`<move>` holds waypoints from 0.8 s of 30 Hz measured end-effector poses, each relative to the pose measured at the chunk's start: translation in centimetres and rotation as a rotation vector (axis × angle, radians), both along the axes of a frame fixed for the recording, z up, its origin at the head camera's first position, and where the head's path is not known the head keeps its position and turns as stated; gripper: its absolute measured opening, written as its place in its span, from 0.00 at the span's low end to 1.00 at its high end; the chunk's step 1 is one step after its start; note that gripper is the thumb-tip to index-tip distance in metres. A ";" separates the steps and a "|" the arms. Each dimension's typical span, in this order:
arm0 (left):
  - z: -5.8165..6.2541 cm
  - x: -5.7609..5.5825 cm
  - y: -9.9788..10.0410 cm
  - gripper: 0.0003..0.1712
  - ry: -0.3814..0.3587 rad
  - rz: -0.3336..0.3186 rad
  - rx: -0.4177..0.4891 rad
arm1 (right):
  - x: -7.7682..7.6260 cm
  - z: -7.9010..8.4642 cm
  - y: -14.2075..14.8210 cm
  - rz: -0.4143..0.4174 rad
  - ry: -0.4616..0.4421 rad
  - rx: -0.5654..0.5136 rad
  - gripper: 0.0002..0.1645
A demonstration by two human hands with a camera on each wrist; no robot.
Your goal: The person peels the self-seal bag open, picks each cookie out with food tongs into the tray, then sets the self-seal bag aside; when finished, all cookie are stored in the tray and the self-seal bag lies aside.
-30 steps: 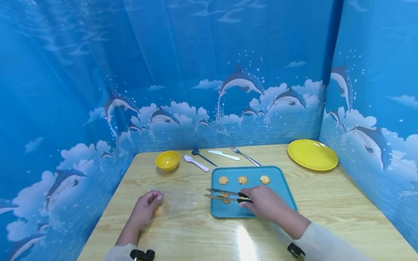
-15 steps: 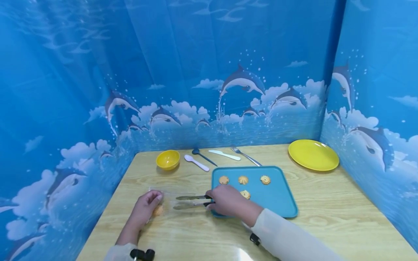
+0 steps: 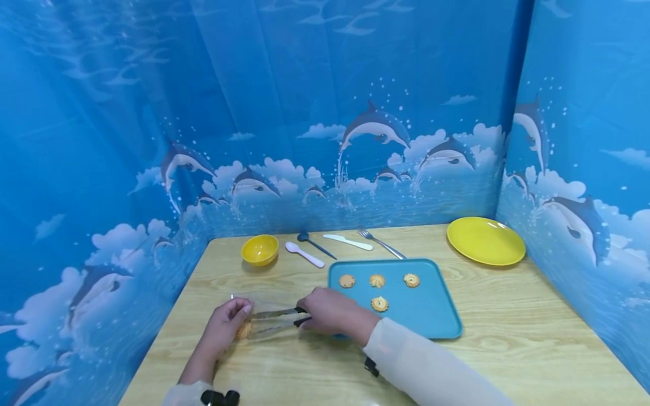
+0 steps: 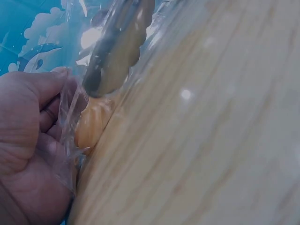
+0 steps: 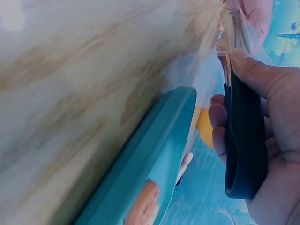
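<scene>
My left hand pinches the edge of a clear plastic bag lying on the table. A ridged, piped-looking cookie shows through the plastic beside the fingers. My right hand grips metal tongs by their black handles. The tongs reach left into the bag, arms spread apart. In the left wrist view, a scalloped tong end touches or nearly touches the cookie. Several cookies lie on a teal tray; my right hand hides the tray's left front part.
A yellow bowl, a pale spoon, a dark spoon, a light knife and a metal fork lie behind the bag and tray. A yellow plate sits back right. Dolphin-printed curtains enclose the table.
My right hand has carried the tongs left, from above the tray into the bag. My left hand has stayed in place, pinching the bag.
</scene>
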State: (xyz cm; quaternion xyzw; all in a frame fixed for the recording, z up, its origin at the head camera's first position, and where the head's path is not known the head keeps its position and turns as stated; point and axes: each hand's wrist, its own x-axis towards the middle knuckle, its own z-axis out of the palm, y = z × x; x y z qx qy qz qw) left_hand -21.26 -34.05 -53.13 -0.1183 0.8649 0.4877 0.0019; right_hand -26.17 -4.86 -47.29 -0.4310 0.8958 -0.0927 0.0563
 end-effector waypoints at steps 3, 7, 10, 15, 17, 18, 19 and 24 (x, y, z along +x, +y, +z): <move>0.0 0.0 -0.1 0.15 -0.002 -0.001 -0.011 | -0.2 -0.3 -0.6 -0.001 0.008 0.000 0.18; 0.0 0.0 0.0 0.15 -0.003 0.000 -0.013 | -0.4 -0.8 -1.3 0.000 0.005 -0.006 0.18; 0.0 0.0 0.0 0.14 -0.003 -0.002 -0.014 | -0.5 -1.0 -1.8 0.006 0.001 -0.005 0.18; 0.1 0.1 0.1 0.15 -0.001 -0.005 -0.012 | -0.4 -1.0 -2.4 0.016 0.004 -0.001 0.17; 0.1 0.1 0.1 0.15 0.001 -0.008 -0.015 | -0.3 -0.8 -2.6 0.013 -0.004 -0.001 0.16; 0.0 0.1 0.1 0.16 0.002 -0.009 -0.016 | -0.3 -0.8 -2.7 0.010 -0.009 -0.001 0.15; 0.0 0.1 0.1 0.15 0.005 -0.011 -0.016 | -0.3 -0.8 -2.7 0.008 -0.011 -0.001 0.15; -0.1 0.0 0.0 0.15 0.011 -0.014 -0.022 | -0.3 -0.8 -2.7 -0.001 -0.015 0.001 0.14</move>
